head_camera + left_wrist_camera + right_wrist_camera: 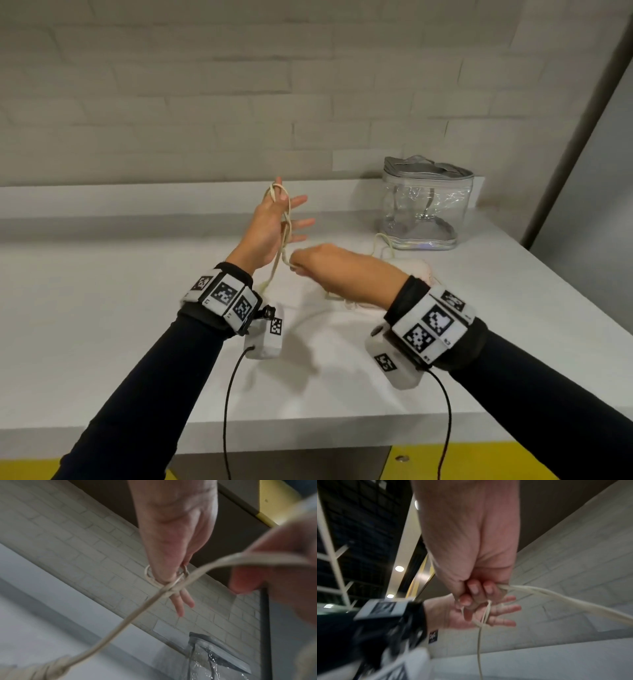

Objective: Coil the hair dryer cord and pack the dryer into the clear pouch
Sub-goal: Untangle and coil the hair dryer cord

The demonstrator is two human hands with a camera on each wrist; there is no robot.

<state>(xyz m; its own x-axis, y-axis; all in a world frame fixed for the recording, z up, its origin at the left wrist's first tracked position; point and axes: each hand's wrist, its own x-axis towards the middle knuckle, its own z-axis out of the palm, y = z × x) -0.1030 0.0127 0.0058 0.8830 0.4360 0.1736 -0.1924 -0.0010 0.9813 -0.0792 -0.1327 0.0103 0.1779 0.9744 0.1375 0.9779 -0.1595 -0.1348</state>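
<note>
Head view: left hand (270, 226) raised, fingers spread and straight, acting as a spool; cord (287, 219) is looped round thumb and across the palm so turns stay even. Right hand (325, 265) has a closed grip pinching the cord just below, feeding slack. Dryer (416, 270) lies on the worktop (102, 308), mostly hidden behind the right wrist. Clear pouch (424, 202) stands upright at the back, near, lid looks closed. Left wrist view: loops sit snug round the thumb (161, 573), which anchors the coil. Right wrist view: fingers (474, 588) curled tight on the cord, likely to keep tension. Coiling in progress, judging by the loose run.
</note>
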